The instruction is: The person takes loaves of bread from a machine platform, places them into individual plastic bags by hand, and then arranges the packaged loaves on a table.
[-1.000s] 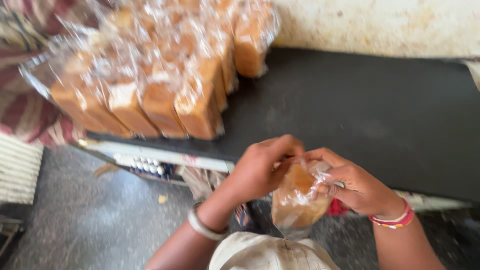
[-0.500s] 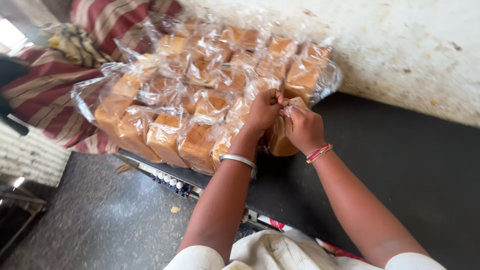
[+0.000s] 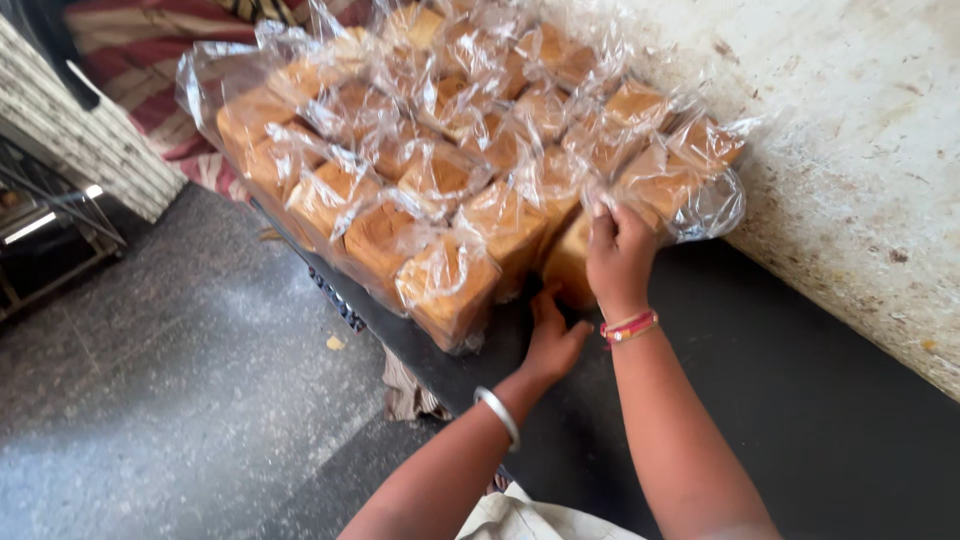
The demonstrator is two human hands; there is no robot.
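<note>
1. My right hand (image 3: pixel 620 250) sits just right of frame centre, fingers curled down over the top of a wrapped loaf (image 3: pixel 572 262). That loaf stands at the near right corner of the stack of wrapped loaves (image 3: pixel 440 150). The grip is clenched on its clear wrapping and top edge.

2. My left hand (image 3: pixel 552 340) lies lower, just below centre, palm flat and fingers spread against the loaf's lower near side where it meets the black bench (image 3: pixel 800 400). That grip is released: it presses but closes on nothing.

3. The loaf lies directly ahead of both hands, up-frame from them. The right hand is on top of it, the left beneath and slightly to the left. Both touch it, so neither is clearly nearer.

4. The loaf seems to stand tall, with its long axis running up from the bench. Only a narrow brown strip shows between my hands, so I cannot be sure.

5. The loaf touches its neighbour on the left and sits close under the bagged loaves towards the upper right.

6. Hidden or unclear:
   - My right fingertips are lost in crinkled plastic.
   - The loaf's base is behind my left hand.
   - The stack's far rows are cut off at the top edge.
   - The rough wall (image 3: pixel 850 150) fills the upper right.
</note>
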